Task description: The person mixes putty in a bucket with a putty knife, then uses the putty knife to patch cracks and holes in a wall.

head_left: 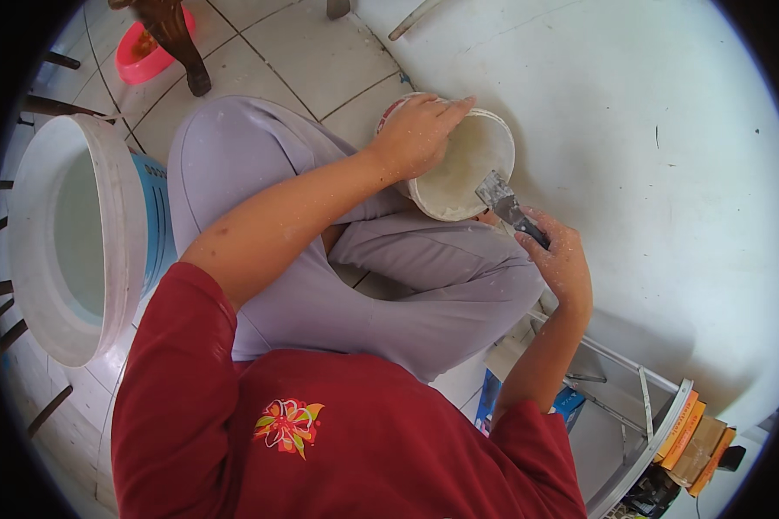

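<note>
Nearest: red shirt (381, 424) with floral print, then grey trousers (277, 324), 2 legs folded. To the left, beside the trousers: large bucket (123, 233), pale inside, blue on the outer side, contents not readable. Right hand (564, 259): closed around the dark handle of 1 scraper (502, 197), blade angled across a rim; blade contact not determinable. Left hand (417, 137): clasped on small bucket (485, 143), fingers over the rim. Location of small bucket: just beyond the folded legs, near white wall (666, 164), tilted, mouth visible. Progress, by judgement: partway. Done: scraper brought to the bucket mouth, blade loaded with whitish-grey residue. Left: pale coating on the inner surface, with depth of any material unclear; no sign of completion. Farthest: carved wooden leg (177, 52) and pink bowl (129, 71) on tiled floor (277, 52), well apart from 2 occupied hands.
</note>
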A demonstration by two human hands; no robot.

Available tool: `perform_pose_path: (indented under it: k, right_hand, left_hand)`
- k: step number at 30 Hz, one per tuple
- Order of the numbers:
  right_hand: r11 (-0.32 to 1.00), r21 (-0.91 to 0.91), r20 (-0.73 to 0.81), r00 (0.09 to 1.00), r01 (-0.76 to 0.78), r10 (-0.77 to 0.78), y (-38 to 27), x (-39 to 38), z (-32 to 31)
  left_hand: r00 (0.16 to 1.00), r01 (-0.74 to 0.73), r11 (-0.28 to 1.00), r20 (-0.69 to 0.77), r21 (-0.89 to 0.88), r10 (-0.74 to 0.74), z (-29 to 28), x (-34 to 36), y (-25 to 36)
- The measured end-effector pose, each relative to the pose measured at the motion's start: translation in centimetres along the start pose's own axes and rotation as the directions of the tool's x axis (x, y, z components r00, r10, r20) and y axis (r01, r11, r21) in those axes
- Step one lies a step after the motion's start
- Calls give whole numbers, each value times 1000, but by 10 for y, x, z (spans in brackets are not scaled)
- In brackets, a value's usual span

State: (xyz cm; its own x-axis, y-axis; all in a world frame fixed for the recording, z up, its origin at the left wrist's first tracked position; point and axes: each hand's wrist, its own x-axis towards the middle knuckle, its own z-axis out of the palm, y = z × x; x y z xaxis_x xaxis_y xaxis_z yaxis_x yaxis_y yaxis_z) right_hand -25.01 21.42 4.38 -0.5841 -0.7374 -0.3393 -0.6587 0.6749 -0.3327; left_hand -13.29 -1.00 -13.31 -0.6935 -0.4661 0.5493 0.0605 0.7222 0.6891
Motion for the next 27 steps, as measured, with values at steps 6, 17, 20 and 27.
perform_pose_path:
  k: [6, 17, 20, 27]
  right_hand:
    - [999, -28, -72, 997, 27, -29, 5, 6, 7]
    - [989, -143, 22, 1000, 22, -19, 5, 20, 7]
    - [985, -173, 32, 999, -17, 22, 0, 12, 17]
    - [978, -203, -7, 999, 48, -51, 2, -2, 34]
  left_hand:
    - [992, 7, 1000, -122, 1, -7, 5, -2, -1]
    - [984, -87, 996, -158, 5, 87, 6, -4, 3]
    - [985, -90, 996, -150, -14, 87, 9, -7, 6]
    - [982, -73, 997, -174, -16, 69, 12, -11, 8]
